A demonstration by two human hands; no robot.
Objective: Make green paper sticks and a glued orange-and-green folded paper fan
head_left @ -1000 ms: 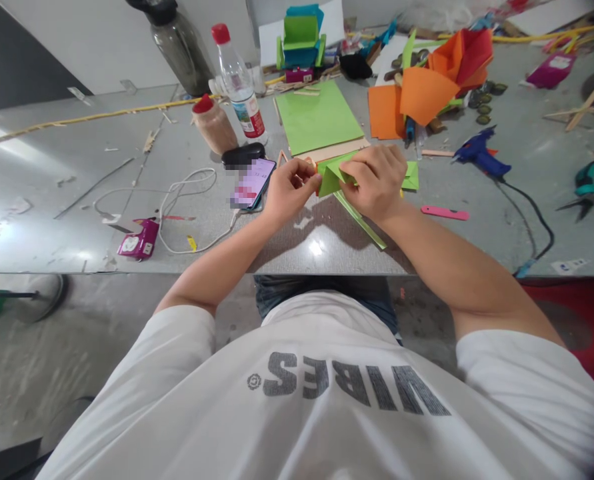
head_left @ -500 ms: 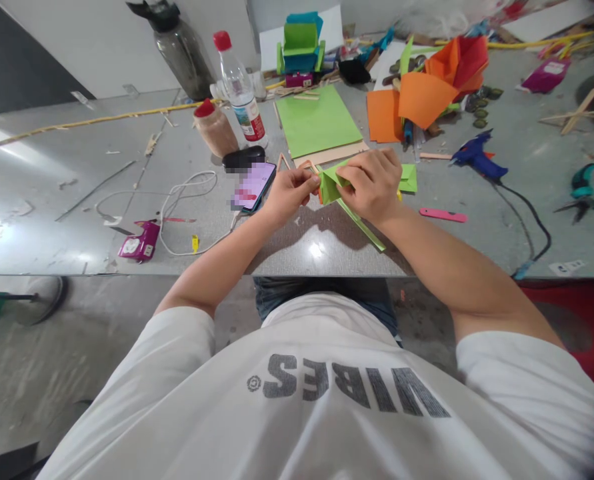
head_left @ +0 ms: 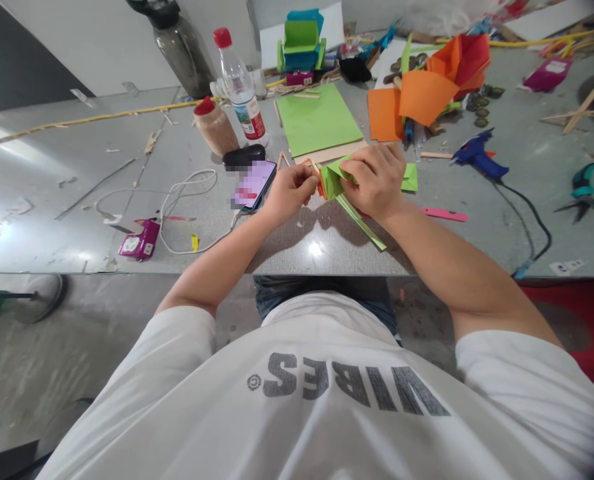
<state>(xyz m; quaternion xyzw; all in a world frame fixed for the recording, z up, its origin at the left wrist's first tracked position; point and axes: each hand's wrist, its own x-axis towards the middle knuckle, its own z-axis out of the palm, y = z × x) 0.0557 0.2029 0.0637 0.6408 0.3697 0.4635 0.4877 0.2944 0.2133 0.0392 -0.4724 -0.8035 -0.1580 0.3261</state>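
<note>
In the head view, the left hand pinched the orange edge of the folded green paper, and the right hand gripped its right side, above the bench. The step seemed to be shaping or pressing the folds; the next move called for light, steady fingertips. Compared with the earlier frame, more orange showed.

The left hand and right hand hold the folded paper. Left of it lies the phone; beyond it, the green sheet; to its right, the glue gun.
</note>
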